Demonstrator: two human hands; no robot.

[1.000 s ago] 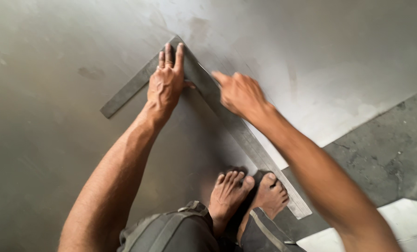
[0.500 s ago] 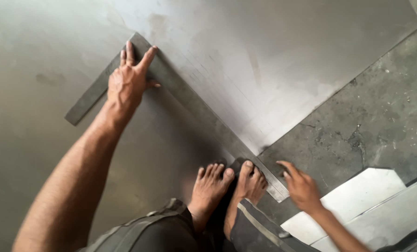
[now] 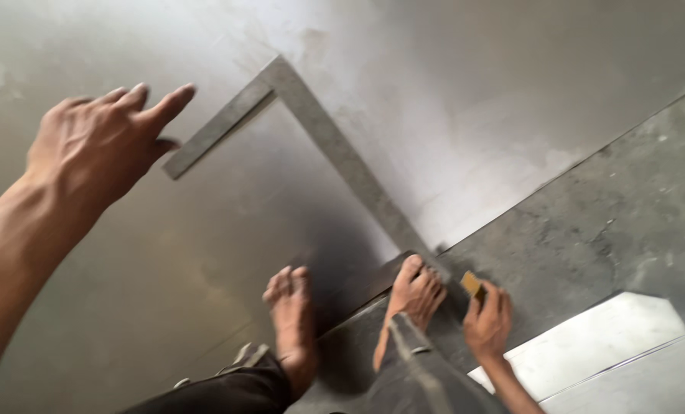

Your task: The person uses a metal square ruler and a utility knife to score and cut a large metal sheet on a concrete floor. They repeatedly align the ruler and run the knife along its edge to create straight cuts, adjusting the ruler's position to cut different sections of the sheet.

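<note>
Left hand (image 3: 97,149) hovers with fingers spread just beside the grey L-shaped metal square (image 3: 312,130) lying on the grey metal sheet (image 3: 473,92), while right hand (image 3: 487,322) pinches a small yellowish block (image 3: 472,284) near the bare feet (image 3: 415,295).

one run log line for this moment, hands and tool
left hand: open, lifted off steel square | right hand: pinching small yellow piece | square flat on metal sheet

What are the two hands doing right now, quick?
Left hand: open, fingers spread, lifted above the metal square, holding nothing.
Right hand: closed around a small yellowish object near the right foot.
</note>
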